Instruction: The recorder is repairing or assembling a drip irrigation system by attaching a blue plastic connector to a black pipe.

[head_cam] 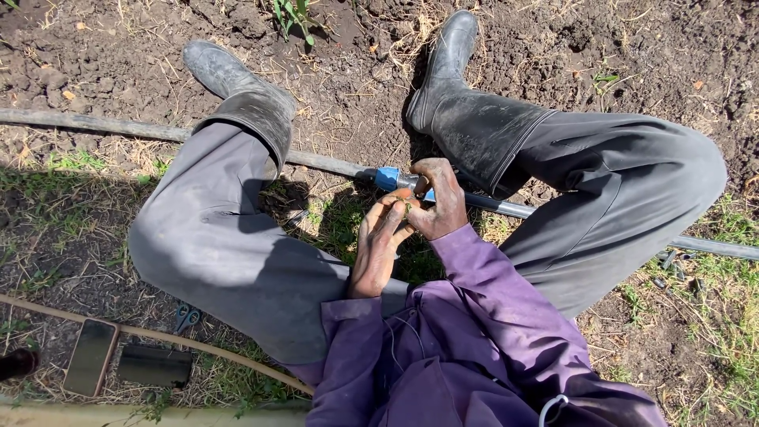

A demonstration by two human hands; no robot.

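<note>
Blue fitting [387,178] on black pipe [118,126], on soil between the boots. Right hand [436,199] closed on it; left hand [385,241] pinched narrow on something small, unidentifiable. Risks: grip slipped by dirt, fitting cross-seated.

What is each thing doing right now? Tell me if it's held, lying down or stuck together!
Blue fitting: joined onto the pipe.
Black pipe: lying across the soil.
Right hand: closed at the fitting.
Left hand: fingers meeting the right hand.
Scissors: lying on the ground.
Phone: flat, screen dark.
</note>
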